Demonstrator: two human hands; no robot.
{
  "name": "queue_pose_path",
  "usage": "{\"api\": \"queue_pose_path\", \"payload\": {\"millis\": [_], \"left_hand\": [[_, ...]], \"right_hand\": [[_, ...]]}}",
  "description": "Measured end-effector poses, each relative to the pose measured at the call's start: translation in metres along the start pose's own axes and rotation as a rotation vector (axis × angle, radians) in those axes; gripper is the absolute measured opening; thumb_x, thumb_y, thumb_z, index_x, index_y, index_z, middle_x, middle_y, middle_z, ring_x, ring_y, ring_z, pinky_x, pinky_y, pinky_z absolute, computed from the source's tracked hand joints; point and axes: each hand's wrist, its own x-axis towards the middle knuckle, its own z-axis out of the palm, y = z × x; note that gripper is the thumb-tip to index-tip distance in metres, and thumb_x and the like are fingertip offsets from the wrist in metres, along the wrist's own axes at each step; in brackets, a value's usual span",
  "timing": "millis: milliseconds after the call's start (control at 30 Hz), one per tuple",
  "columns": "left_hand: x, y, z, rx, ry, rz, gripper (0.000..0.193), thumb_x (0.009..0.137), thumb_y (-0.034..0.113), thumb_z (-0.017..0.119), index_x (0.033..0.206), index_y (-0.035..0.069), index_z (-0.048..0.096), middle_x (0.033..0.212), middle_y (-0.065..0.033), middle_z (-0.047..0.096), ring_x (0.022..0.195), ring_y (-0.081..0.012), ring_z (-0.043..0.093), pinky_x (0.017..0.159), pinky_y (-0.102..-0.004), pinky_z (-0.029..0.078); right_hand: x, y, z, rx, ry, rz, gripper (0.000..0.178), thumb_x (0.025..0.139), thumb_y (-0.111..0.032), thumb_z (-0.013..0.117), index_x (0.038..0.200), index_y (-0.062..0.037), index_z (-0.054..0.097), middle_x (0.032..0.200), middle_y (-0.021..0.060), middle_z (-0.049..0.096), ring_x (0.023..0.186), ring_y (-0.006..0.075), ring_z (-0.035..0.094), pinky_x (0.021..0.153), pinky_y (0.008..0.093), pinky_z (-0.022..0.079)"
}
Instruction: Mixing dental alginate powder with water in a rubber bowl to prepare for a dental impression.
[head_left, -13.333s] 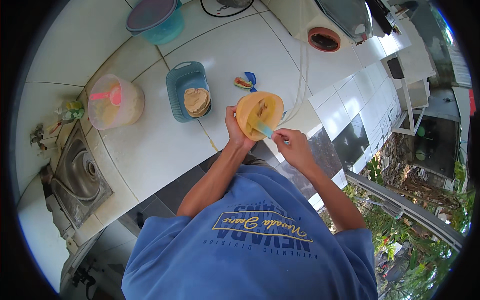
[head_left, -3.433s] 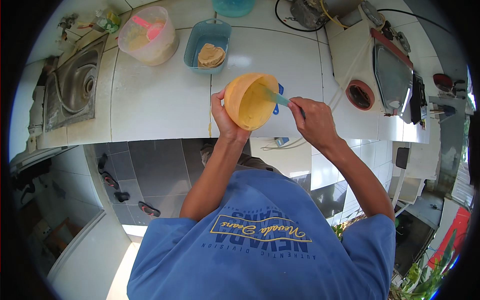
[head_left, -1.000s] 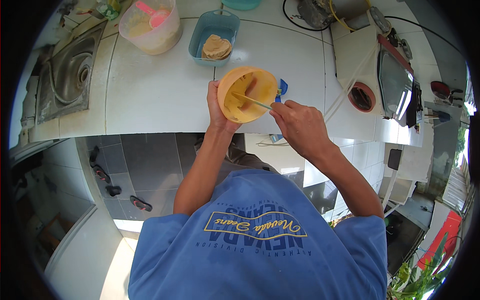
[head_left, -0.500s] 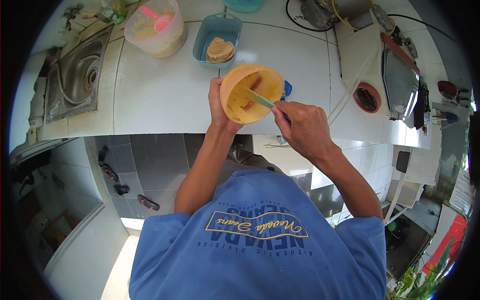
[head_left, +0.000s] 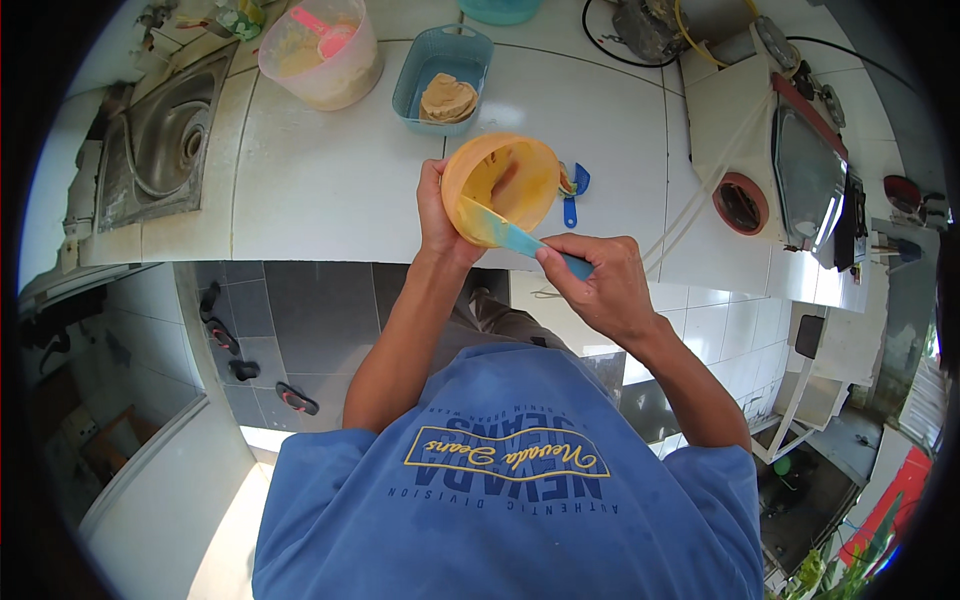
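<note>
My left hand (head_left: 440, 220) is wrapped round the side of an orange bowl (head_left: 453, 185), which is tilted so that its mouth faces me. Yellow, wet-looking residue and a reddish-brown streak coat the inside. In my right hand (head_left: 604, 288) is a light blue spatula (head_left: 516, 238), gripped by its handle, its blade reaching into the bowl along the near wall. The blade's tip is smeared with yellow. Both hands are over the counter's front edge. Just right of the bowl, a small blue scoop (head_left: 570, 210) lies on the counter.
Beyond the bowl sits a blue-green plastic basket (head_left: 404, 92) holding a beige, dough-like lump (head_left: 447, 98). A translucent tub (head_left: 345, 88) with a pink scoop (head_left: 335, 40) stands further left, beside a metal sink (head_left: 145, 200). A boxy machine (head_left: 705, 130) with a round opening occupies the right.
My right hand has drawn the spatula down and toward me, and more of its blade shows. The bowl has turned slightly, and the blue scoop has come into fuller view.
</note>
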Motion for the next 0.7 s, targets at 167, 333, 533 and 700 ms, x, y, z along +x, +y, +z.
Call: {"api": "queue_pose_path", "payload": {"millis": [167,333,533,700], "left_hand": [[-0.014,0.002,-0.011,0.081,0.18,0.048,0.049,0.089,0.038,0.039,0.119,0.003,0.057,0.118,-0.0136,0.06,0.108,-0.028,0.06,0.093,-0.0443,0.05],[-0.046,0.024,-0.039,0.094,0.301,0.073,0.048,0.089,0.037,0.04,0.118,0.003,0.058,0.116,-0.0126,0.061,0.106,-0.0274,0.061,0.091,-0.044,0.052],[-0.096,0.052,-0.077,0.091,0.343,0.112,0.045,0.091,0.034,0.039,0.116,0.003,0.06,0.113,-0.0119,0.063,0.101,-0.0275,0.063,0.086,-0.0443,0.055],[-0.116,0.048,-0.104,-0.04,0.198,0.098,0.048,0.096,0.038,0.038,0.122,0.002,0.058,0.12,-0.0155,0.062,0.109,-0.0323,0.061,0.093,-0.0487,0.052]], "right_hand": [[-0.011,0.023,0.012,0.743,-0.175,0.528,0.022,0.092,-0.021,0.064,0.094,-0.0017,0.074,0.055,-0.0018,0.053,0.049,0.0033,0.045,0.045,0.0231,0.035],[-0.036,0.062,0.0,0.737,-0.052,0.632,0.024,0.093,-0.023,0.063,0.096,-0.0015,0.072,0.055,-0.0037,0.05,0.048,0.0021,0.042,0.045,0.0196,0.031],[-0.028,0.133,-0.01,0.2,0.147,0.569,0.024,0.09,-0.025,0.065,0.093,-0.0022,0.072,0.055,-0.0008,0.052,0.05,0.006,0.046,0.049,0.0256,0.036],[-0.014,0.139,-0.004,-0.103,0.193,0.378,0.019,0.088,-0.021,0.064,0.091,-0.0034,0.071,0.058,0.0078,0.058,0.05,0.0207,0.056,0.052,0.0342,0.044]]}}
